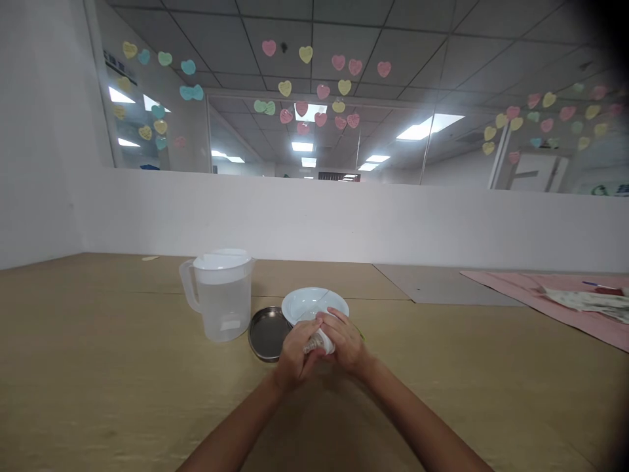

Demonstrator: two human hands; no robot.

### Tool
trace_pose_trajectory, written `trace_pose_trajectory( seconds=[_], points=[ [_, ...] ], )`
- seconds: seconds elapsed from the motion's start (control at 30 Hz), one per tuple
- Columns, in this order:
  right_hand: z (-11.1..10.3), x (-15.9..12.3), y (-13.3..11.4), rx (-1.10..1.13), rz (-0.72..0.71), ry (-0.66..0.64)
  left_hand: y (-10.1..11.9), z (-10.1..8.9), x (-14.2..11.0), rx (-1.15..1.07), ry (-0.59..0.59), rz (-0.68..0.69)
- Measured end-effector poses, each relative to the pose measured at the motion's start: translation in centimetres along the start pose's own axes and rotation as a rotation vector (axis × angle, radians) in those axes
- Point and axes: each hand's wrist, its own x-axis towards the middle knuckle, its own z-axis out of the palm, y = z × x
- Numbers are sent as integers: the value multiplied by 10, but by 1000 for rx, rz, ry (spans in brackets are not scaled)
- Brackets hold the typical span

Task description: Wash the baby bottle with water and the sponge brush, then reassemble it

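Both of my hands meet over a small clear bottle [316, 342] just in front of a white bowl [309, 302]. My left hand [293, 354] wraps the bottle's lower part from the left. My right hand [344, 339] grips its upper end from the right, fingers curled over it. The bottle is mostly hidden by my fingers. A round metal dish [265, 333] lies flat to the left of the bowl. Further left stands a translucent plastic pitcher [221, 295] with a lid and handle, holding clear liquid.
The wooden table [98, 367] runs back to a white partition wall [344, 216]. At the right edge lie a pink cloth [565, 298] with a patterned item and a pen on it, and a grey mat [442, 285].
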Motion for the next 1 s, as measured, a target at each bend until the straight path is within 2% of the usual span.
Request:
trace_pose_trajectory(
  seconds=[0.17, 0.3, 0.63, 0.73, 1.0],
  points=[
    [2, -3, 1, -17, 23, 61, 7, -10, 14, 59, -13, 30],
    [4, -5, 2, 28, 53, 71, 14, -14, 23, 72, -14, -9],
    [-6, 1, 6, 66, -37, 71, 16, -8, 21, -224, 19, -262],
    [-10, 2, 8, 5, -51, 71, 15, -8, 21, -336, -48, -325],
    [-15, 6, 13, -111, -79, 107, 17, -8, 26, -681, -225, -667]
  ],
)
